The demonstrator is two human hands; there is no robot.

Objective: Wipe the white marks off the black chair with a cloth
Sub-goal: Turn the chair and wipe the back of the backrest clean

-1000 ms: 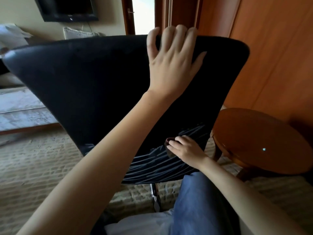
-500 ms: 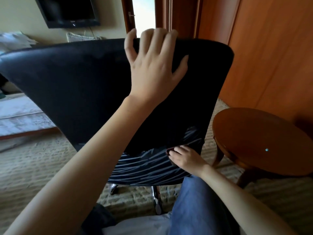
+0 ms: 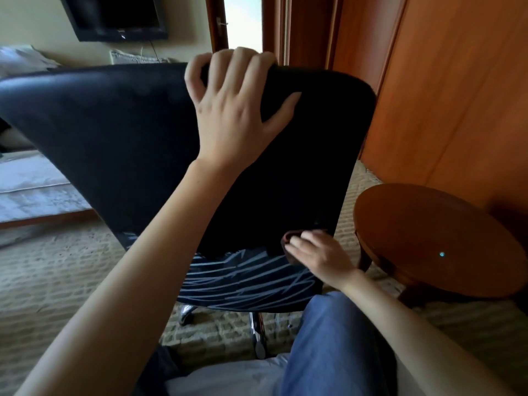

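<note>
Carpeted room point(image 3: 51, 281), black chair point(image 3: 120, 144), round table point(image 3: 428, 238)

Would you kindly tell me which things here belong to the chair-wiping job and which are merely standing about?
Job: black chair, cloth, left hand gripping its top edge, right hand holding the cloth.
Lying about: round wooden table, television.

1 wide-angle view, worn on the head, looks forward and down from close behind the black chair point(image 3: 120, 144). A round wooden table point(image 3: 428, 224) lies near right, a doorway point(image 3: 243, 21) far ahead.
</note>
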